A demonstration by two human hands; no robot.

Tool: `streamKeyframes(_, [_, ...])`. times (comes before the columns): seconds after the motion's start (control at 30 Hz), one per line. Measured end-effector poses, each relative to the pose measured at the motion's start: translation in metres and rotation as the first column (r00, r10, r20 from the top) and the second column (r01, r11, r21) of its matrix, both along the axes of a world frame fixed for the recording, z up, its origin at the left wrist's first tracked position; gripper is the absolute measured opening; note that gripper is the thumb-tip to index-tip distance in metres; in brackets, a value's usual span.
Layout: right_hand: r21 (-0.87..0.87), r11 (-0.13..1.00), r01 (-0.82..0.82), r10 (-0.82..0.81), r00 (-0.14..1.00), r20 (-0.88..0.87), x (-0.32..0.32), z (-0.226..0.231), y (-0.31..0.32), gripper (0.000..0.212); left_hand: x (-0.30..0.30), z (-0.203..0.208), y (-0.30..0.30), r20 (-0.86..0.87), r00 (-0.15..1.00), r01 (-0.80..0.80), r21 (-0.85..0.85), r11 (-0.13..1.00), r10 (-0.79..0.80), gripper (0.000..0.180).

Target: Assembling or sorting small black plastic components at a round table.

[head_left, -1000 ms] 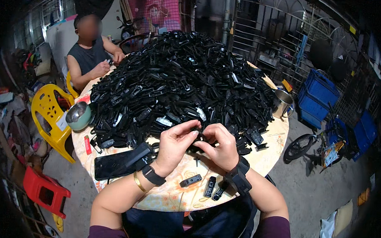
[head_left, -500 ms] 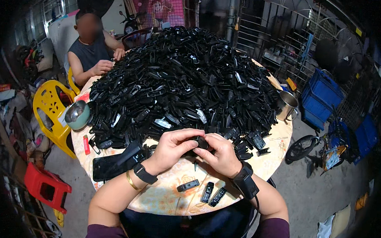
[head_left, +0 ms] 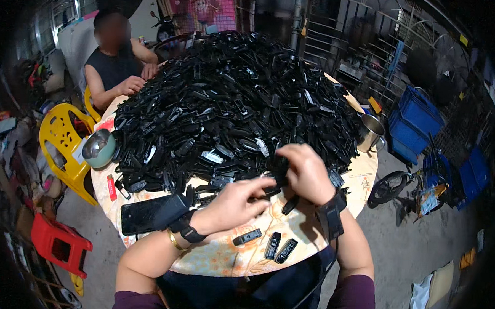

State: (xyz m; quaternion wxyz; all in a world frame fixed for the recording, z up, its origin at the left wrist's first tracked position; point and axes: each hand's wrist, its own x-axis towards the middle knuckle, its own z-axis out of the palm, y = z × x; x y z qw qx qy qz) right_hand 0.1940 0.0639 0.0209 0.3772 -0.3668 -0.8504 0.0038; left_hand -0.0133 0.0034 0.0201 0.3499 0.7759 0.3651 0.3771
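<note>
A large heap of black plastic casings point(head_left: 227, 109) covers most of the round table. My left hand point(head_left: 234, 207) hovers over the near edge of the heap, fingers apart and slightly blurred, with nothing visible in it. Farther forward, my right hand point(head_left: 308, 176) reaches to the heap's near right side; its fingertips are blurred against the dark parts, so any grip is hidden. Below that hand a single black casing point(head_left: 290, 205) lies on the cloth. Nearer to me are three more pieces: one casing point(head_left: 248, 237) at an angle, and a pair of casings point(head_left: 273, 245) side by side.
A dark phone point(head_left: 140, 216) lies by my left forearm on the patterned tablecloth point(head_left: 215, 258). A green-rimmed metal bowl point(head_left: 99, 148) and a steel mug point(head_left: 371, 133) flank the heap. Another person point(head_left: 112, 66) sits at the far left, near a yellow chair point(head_left: 66, 141).
My hands have parted from the dark item they held together. The right moved forward to the heap; the left drew slightly back and opened. A casing now shows beneath my right hand.
</note>
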Motion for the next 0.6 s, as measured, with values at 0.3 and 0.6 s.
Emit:
streamKeyframes(0.3, [0.108, 0.983, 0.146, -0.171, 0.943, 0.286, -0.010, -0.011, 0.044, 0.031, 0.013, -0.022, 0.012, -0.337, 0.930, 0.006, 0.418, 0.909, 0.148, 0.031])
streamKeyframes(0.6, [0.009, 0.997, 0.083, -0.083, 0.996, -0.019, 0.004, -0.015, 0.032, 0.013, 0.016, -0.034, 0.013, -0.536, 0.820, 0.116, 0.497, 0.860, 0.199, 0.034])
